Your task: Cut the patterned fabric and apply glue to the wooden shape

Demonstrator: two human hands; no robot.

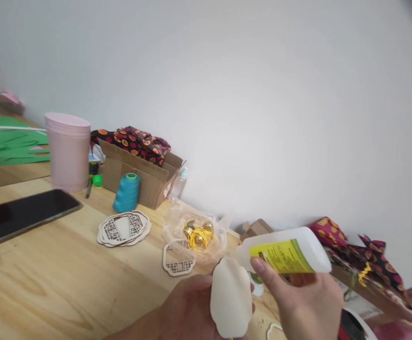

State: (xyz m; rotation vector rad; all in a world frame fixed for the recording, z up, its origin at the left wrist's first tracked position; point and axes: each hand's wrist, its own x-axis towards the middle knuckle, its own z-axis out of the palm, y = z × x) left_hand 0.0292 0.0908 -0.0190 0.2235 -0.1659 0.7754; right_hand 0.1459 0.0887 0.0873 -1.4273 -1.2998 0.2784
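My left hand (189,304) is closed round the edges of a pale, flat plaque (231,300) with a scalloped outline. Its plain face is turned up towards me. In my right hand (306,302) is a white squeeze bottle (317,248) with a yellow-green label, lying tilted on its side. The narrow end of the bottle points left, over the top edge of the plaque; I cannot tell whether they touch. Just beyond the plaque lies a clear plastic bag (170,226) with small gold bells (207,227) and yellow cords. A fretwork frame (179,269) rests beside the bag.
Stacked fretwork frames (115,231), a teal thread cone (126,193) and a black phone (25,215) lie to the left. Behind them stand a pink bin (68,153), a cardboard box (135,177) with patterned fabric and a small spray bottle (179,185). Patterned fabric pouches (328,231) are at right.
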